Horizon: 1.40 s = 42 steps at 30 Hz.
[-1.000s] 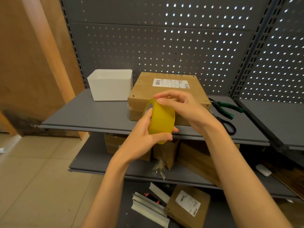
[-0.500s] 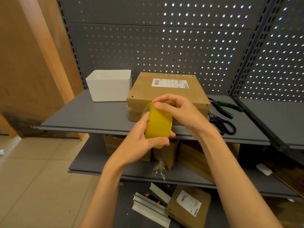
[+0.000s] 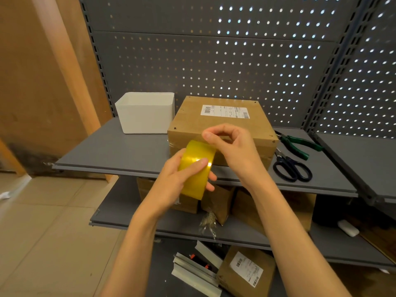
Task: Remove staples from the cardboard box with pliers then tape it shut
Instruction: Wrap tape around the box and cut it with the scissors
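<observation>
Your right hand point(image 3: 230, 146) and the tape roll point(image 3: 196, 168) cover the near middle of the box point(image 3: 218, 123), so you cannot see its front seam there. Your left hand point(image 3: 177, 179) hides the roll's core. The box label point(image 3: 225, 109) is too small to read. Both forearms run off the bottom edge. The lower shelf's boxes point(image 3: 267, 206) sit half hidden under the shelf point(image 3: 111, 151).

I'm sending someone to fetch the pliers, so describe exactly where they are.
On the upper grey shelf, look right of the cardboard box. The pliers lie near the pegboard, behind the scissors. Their handles are green; the scissors' are dark.
</observation>
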Each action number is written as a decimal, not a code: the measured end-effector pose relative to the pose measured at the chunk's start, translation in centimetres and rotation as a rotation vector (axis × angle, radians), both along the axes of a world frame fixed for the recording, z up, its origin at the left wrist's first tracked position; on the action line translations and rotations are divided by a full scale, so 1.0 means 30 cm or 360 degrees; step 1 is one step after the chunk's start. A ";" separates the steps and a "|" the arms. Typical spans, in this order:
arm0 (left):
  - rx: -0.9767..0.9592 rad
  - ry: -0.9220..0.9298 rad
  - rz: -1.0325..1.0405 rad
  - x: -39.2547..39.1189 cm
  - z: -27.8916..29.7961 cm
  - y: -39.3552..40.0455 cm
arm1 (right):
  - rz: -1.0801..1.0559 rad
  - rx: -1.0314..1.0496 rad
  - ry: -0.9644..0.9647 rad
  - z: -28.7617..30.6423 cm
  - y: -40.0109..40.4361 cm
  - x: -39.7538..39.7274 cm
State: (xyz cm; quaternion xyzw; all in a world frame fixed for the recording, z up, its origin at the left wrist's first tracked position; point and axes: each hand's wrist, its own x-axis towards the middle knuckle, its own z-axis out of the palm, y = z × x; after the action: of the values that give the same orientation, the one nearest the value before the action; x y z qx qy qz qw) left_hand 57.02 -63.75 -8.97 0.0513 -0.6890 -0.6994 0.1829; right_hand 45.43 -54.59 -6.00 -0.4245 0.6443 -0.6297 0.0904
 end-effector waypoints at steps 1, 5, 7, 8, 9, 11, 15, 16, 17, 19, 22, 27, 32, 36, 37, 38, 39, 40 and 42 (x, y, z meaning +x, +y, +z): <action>0.0025 -0.0018 0.0044 0.002 0.004 -0.008 | -0.0045 -0.0007 0.0102 -0.001 -0.006 0.010; 0.0023 -0.0075 0.0150 0.019 0.003 -0.014 | 0.0036 0.0113 0.0235 -0.001 -0.034 0.017; 0.0081 -0.0089 0.0145 0.031 -0.009 -0.006 | 0.0187 0.0176 0.0116 -0.004 -0.036 0.001; 0.0101 -0.0091 0.0149 0.036 -0.015 -0.002 | 0.0271 0.0198 0.0041 -0.010 -0.034 -0.006; 0.0117 -0.0091 0.0159 0.040 -0.019 0.000 | 0.0338 0.0213 -0.0026 -0.019 -0.032 -0.010; 0.0128 -0.0089 0.0180 0.045 -0.023 -0.004 | 0.0384 0.0213 -0.0107 -0.039 -0.035 -0.014; 0.0088 -0.0130 0.0208 0.051 -0.016 -0.022 | 0.0198 0.0065 -0.0148 -0.043 -0.067 -0.003; 0.0083 -0.0129 0.0235 0.055 -0.013 -0.029 | 0.0118 0.0024 -0.0120 -0.037 -0.077 0.000; 0.0084 -0.0111 0.0275 0.059 -0.011 -0.037 | 0.0044 0.0002 -0.0058 -0.030 -0.086 0.004; 0.0107 -0.0043 0.0346 0.067 -0.010 -0.056 | -0.0073 -0.0008 0.0131 -0.015 -0.103 0.012; 0.0086 0.0049 0.0425 0.079 -0.006 -0.076 | -0.0206 -0.0057 0.0363 0.008 -0.125 0.027; -0.0062 -0.0114 0.0578 0.088 0.061 -0.125 | -0.0443 -0.0314 0.0711 0.023 -0.147 0.067; -0.0415 -0.0325 0.0841 0.064 0.178 -0.214 | -0.0605 -0.0536 0.0639 0.078 -0.191 0.058; -0.0804 -0.0630 0.0981 0.057 0.245 -0.306 | -0.0706 -0.0552 0.0605 0.088 -0.232 0.049; -0.0914 -0.0696 0.1000 0.062 0.257 -0.330 | -0.0700 -0.0547 0.0572 0.092 -0.246 0.044; -0.0982 -0.0721 0.0995 0.066 0.265 -0.354 | -0.0677 -0.0519 0.0523 0.094 -0.263 0.039; -0.1034 -0.0717 0.0972 0.065 0.272 -0.383 | -0.0655 -0.0478 0.0459 0.093 -0.280 0.029; -0.1105 -0.0711 0.0952 0.057 0.278 -0.412 | -0.0648 -0.0431 0.0396 0.092 -0.296 0.018; -0.1302 -0.0713 0.0912 0.032 0.289 -0.476 | -0.0687 -0.0321 0.0315 0.079 -0.323 0.002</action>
State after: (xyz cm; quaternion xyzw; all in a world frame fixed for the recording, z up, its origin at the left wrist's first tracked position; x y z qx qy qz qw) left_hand 57.98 -78.03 -0.29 0.3094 -0.8853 -0.2686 0.2200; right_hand 45.50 -64.28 -3.64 -0.3435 0.6597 -0.6508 -0.1524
